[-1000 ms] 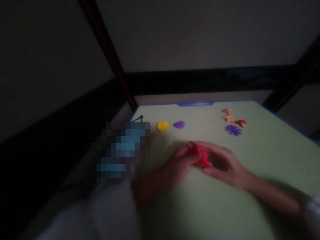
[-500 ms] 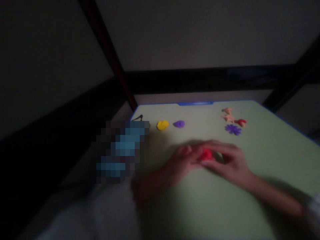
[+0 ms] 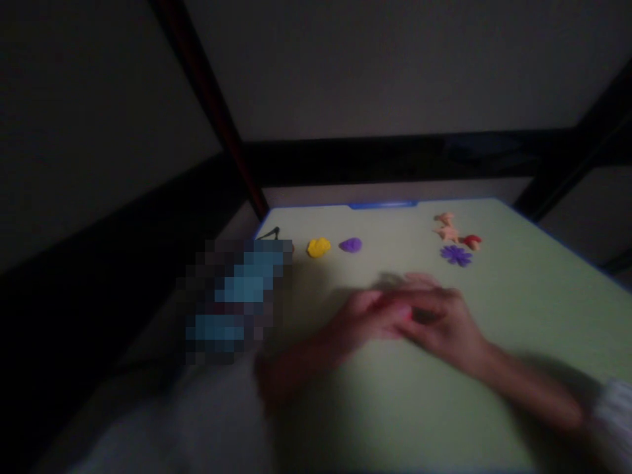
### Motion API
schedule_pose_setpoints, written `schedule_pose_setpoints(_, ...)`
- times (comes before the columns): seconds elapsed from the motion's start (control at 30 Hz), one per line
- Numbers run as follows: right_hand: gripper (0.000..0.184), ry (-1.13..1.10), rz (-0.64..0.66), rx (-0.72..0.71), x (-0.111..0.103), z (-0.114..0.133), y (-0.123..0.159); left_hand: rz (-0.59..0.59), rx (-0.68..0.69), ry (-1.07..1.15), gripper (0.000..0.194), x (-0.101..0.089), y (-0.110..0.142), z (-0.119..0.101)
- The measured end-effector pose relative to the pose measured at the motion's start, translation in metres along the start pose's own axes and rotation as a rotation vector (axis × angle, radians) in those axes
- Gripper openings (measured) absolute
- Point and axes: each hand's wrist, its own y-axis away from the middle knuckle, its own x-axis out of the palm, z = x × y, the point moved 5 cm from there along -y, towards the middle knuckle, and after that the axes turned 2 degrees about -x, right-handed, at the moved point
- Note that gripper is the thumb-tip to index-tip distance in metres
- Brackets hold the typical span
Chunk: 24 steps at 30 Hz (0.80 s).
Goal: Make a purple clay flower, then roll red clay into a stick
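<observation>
My left hand (image 3: 363, 316) and my right hand (image 3: 437, 319) are pressed together over the pale green table (image 3: 518, 296), fingers closed round a lump of red clay (image 3: 395, 308). Only a thin red sliver of the clay shows between the fingers; the rest is hidden. Both hands are blurred by motion. They hover just above the table's middle.
At the far side lie a yellow clay lump (image 3: 318, 247), a purple lump (image 3: 350, 245), a purple flower shape (image 3: 455, 255), peach-coloured shapes (image 3: 446, 227) and a small red piece (image 3: 471, 241). A pixelated blue patch (image 3: 237, 296) covers the left edge. Dark bars frame the back.
The red clay, clearly visible a second ago between my fingers, is now almost wholly covered as both hands have closed over it. The view has shifted slightly.
</observation>
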Motion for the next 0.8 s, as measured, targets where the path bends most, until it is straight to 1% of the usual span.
schedule_pose_setpoints(0.1,0.013,0.016,-0.022,0.020,0.002,-0.004,0.001,0.015,0.030,-0.017,0.018,0.001,0.000,-0.002)
schedule_pose_setpoints(0.23,0.025,0.001,-0.037,0.074,0.003,-0.008,0.003,0.036,0.062,-0.044,0.026,0.006,0.003,-0.008)
schedule_pose_setpoints(0.3,0.032,-0.010,-0.029,0.090,0.004,-0.008,0.003,0.027,0.061,-0.034,0.032,0.006,0.004,-0.008)
schedule_pose_setpoints(0.4,0.035,-0.039,0.002,0.083,0.006,-0.007,0.002,-0.008,0.044,0.017,0.035,0.002,0.002,-0.002)
schedule_pose_setpoints(0.53,0.033,-0.095,0.043,0.059,0.008,-0.006,0.000,0.042,0.115,0.075,0.028,-0.002,-0.003,0.001)
schedule_pose_setpoints(0.6,0.034,-0.116,0.063,0.058,0.008,-0.007,0.000,0.061,0.159,0.056,0.023,-0.003,-0.005,0.000)
schedule_pose_setpoints(0.7,0.042,-0.149,0.093,0.049,0.007,-0.009,0.000,0.058,0.185,-0.007,0.016,-0.004,-0.006,-0.002)
schedule_pose_setpoints(0.8,0.049,-0.175,0.118,0.028,0.007,-0.010,0.000,0.090,0.190,-0.010,0.016,-0.004,-0.007,-0.003)
